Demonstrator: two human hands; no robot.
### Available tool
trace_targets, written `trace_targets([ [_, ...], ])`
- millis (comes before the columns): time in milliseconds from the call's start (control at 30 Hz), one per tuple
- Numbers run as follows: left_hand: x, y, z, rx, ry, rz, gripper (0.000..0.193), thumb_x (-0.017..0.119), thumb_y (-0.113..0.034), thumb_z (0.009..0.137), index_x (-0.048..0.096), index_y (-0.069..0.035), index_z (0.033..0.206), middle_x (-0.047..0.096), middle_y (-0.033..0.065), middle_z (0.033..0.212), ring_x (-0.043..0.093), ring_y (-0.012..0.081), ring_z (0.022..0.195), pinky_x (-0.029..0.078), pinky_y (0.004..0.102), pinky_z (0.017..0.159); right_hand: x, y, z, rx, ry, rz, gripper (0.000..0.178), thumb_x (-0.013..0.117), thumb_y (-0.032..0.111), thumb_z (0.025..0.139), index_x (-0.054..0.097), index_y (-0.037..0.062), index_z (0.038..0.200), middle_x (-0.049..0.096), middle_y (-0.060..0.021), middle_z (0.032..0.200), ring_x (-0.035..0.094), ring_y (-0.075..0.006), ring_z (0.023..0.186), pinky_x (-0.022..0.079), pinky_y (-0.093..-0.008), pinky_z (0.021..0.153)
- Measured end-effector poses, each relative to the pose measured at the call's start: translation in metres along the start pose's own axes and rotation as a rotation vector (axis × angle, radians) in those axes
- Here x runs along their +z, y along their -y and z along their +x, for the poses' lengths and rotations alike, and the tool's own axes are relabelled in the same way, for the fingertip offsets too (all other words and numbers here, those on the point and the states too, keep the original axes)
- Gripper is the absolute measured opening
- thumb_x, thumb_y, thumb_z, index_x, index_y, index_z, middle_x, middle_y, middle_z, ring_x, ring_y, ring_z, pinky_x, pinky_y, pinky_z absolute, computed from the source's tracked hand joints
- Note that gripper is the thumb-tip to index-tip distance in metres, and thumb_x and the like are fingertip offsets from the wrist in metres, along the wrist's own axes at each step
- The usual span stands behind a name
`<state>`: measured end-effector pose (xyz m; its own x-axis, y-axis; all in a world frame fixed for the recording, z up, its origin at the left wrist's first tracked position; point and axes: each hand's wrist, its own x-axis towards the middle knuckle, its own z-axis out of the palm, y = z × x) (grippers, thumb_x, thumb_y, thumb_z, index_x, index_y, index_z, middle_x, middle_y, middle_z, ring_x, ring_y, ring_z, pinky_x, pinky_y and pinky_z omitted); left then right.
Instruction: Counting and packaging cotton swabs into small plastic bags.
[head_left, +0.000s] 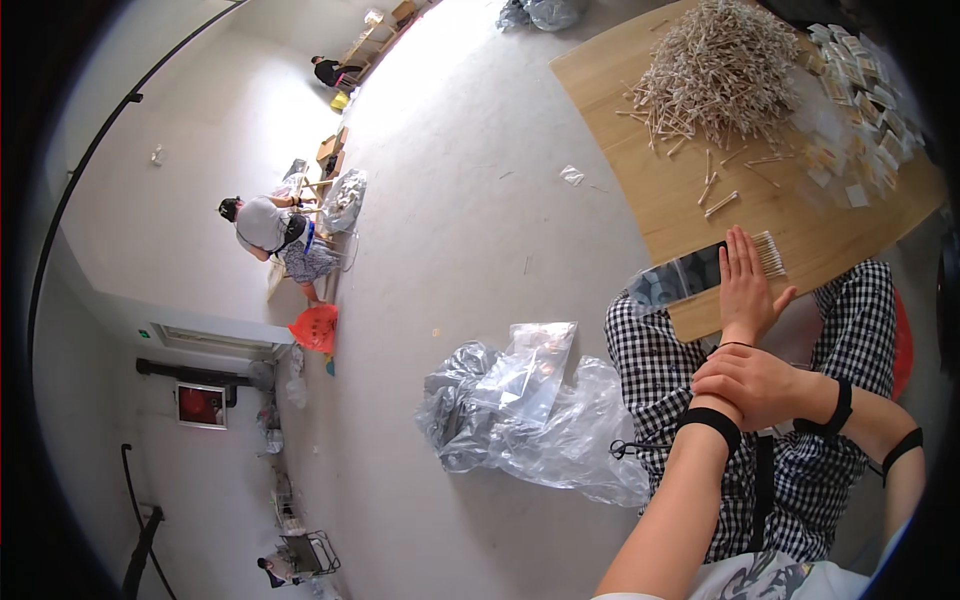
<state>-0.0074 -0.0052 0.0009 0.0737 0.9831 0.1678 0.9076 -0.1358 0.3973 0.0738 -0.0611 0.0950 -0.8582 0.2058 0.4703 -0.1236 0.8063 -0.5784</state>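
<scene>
My left hand (745, 285) lies flat near the table's edge, fingers stretched out and thumb apart. Under its palm side, a neat row of cotton swabs (771, 255) shows to the right. On its left is a flat black rectangular thing (708, 272), perhaps a phone, partly covered by the hand. Clear plastic packaging (655, 288) overlaps that thing's left end. My right hand (745, 385) is wrapped round my left wrist, just above a black band. A few loose cotton swabs (720, 204) lie beyond my left fingertips. Whatever is beneath the left palm is hidden.
A large heap of cotton swabs (715, 75) covers the far part of the wooden table (600, 95). Filled small packs (870, 100) are piled at its right. Crumpled clear plastic bags (540, 420) lie on the floor to my left. People (265, 225) work farther off.
</scene>
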Motion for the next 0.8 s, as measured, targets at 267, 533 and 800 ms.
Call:
trace_targets([
  [267, -0.003, 0.000, 0.001, 0.002, -0.041, -0.012, 0.112, 0.059, -0.065, 0.084, 0.017, 0.016, 0.149, 0.016, 0.0320, 0.158, 0.010, 0.0403, 0.151, 0.009, 0.0478, 0.123, 0.000, 0.003, 0.005, -0.164, -0.061, 0.084, 0.057, 0.077, 0.018, 0.073, 0.054, 0.0064, 0.124, 0.065, -0.0090, 0.117, 0.063, -0.0254, 0.105, 0.045, -0.0413, 0.097],
  [533, 0.002, -0.017, 0.002, 0.052, -0.175, -0.046, 0.102, 0.063, -0.066, 0.083, 0.035, 0.009, 0.146, 0.029, 0.0319, 0.154, 0.026, 0.0422, 0.146, 0.024, 0.0501, 0.118, -0.012, 0.020, -0.006, -0.137, -0.085, 0.197, 0.066, 0.080, 0.024, 0.069, 0.053, 0.0052, 0.126, 0.064, -0.0115, 0.116, 0.063, -0.0267, 0.106, 0.045, -0.0417, 0.094],
  [800, 0.014, 0.005, 0.004, 0.030, -0.069, 0.115, 0.125, 0.057, -0.079, 0.076, 0.015, 0.011, 0.152, 0.007, 0.0305, 0.161, 0.002, 0.0443, 0.150, 0.006, 0.0532, 0.122, -0.011, 0.035, 0.008, -0.202, -0.105, 0.194, 0.070, 0.081, 0.021, 0.069, 0.051, 0.0046, 0.130, 0.061, -0.0122, 0.117, 0.062, -0.0273, 0.108, 0.044, -0.0418, 0.097],
])
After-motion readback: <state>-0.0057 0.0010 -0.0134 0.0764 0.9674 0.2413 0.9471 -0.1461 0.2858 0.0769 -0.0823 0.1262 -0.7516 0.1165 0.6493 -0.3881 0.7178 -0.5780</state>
